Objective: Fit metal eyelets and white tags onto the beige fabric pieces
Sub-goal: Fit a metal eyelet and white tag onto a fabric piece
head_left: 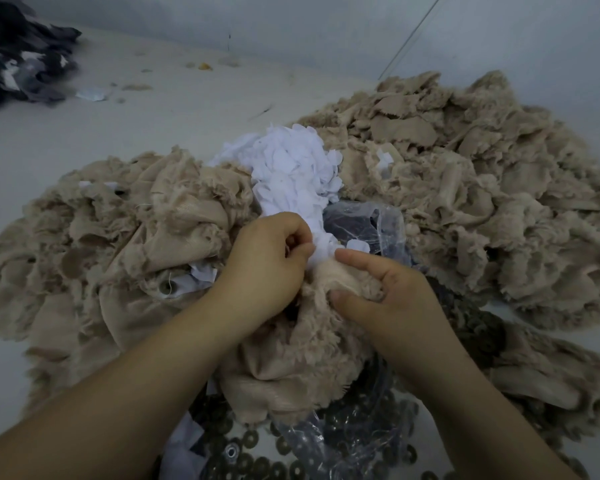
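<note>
Head cam is the only view here, looking down at a pale tabletop buried in fabric. The left hand is curled nearly into a fist, fingertips pinched on a small white tag right at the near end of the white tag pile. The right hand is looser: index finger stretched out toward that same tag, thumb pressed into a frayed beige fabric piece bunched up between both hands, so it's gripping the cloth rather than lying flat. Can't tell if an eyelet is already in the pinch, the fingers hide it. Room-wise it's tight: a beige heap on the left and a bigger beige heap on the right crowd in from both sides, and the only bare table is the far left stretch up to the wall. A dark grey fabric pile sits well apart in the far left corner. Flat, ring-shaped dark metal eyelets are scattered along the near edge, partly under a crinkly clear plastic bag; another clear bag lies just beyond the hands. The beige stuff is woven with fuzzy, ragged edges, while the tags look smooth with rounded edges.
</note>
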A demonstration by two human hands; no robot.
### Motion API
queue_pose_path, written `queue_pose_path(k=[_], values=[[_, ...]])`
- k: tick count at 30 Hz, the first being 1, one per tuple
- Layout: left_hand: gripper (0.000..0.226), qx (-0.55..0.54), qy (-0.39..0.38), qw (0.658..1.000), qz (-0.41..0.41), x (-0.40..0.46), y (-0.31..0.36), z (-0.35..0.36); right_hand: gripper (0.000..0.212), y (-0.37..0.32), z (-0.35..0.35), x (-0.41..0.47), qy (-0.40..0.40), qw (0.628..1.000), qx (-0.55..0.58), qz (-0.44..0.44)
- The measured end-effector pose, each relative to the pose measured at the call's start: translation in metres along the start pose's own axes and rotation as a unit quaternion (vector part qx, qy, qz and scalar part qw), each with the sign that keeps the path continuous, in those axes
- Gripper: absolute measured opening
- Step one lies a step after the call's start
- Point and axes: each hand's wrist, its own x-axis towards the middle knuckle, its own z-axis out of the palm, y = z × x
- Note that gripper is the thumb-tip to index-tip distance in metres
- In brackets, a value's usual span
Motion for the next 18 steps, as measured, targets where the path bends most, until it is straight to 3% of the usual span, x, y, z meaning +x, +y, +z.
queue_pose_path(k=[4, 6, 8, 12, 16, 18], values=[[0.013, 0.066, -0.039, 0.996, 0.038, 0.000, -0.002, 0.000, 0.049, -0.002, 0.002, -0.001, -0.018, 1.000, -0.010, 0.000], [0.021, 0.117, -0.066, 0.990, 0.027, 0.000, -0.002, 0.001, 0.048, -0.001, 0.003, -0.001, -0.022, 1.000, -0.015, -0.003], [0.016, 0.123, -0.050, 0.991, 0.010, 0.000, 0.001, 0.000, 0.048, -0.001, 0.003, -0.002, -0.022, 1.000, -0.009, 0.002], [0.019, -0.003, -0.016, 0.999, -0.034, -0.004, 0.006, -0.008, 0.050, -0.001, 0.000, -0.002, -0.023, 1.000, 0.002, -0.002], [0.007, -0.114, -0.031, 0.992, -0.046, -0.012, 0.015, -0.014, 0.066, -0.004, 0.001, -0.005, -0.029, 0.998, -0.014, -0.056], [0.006, -0.161, -0.049, 0.985, -0.046, -0.016, 0.018, -0.012, 0.064, -0.006, 0.004, -0.007, -0.023, 0.996, 0.010, -0.080]])
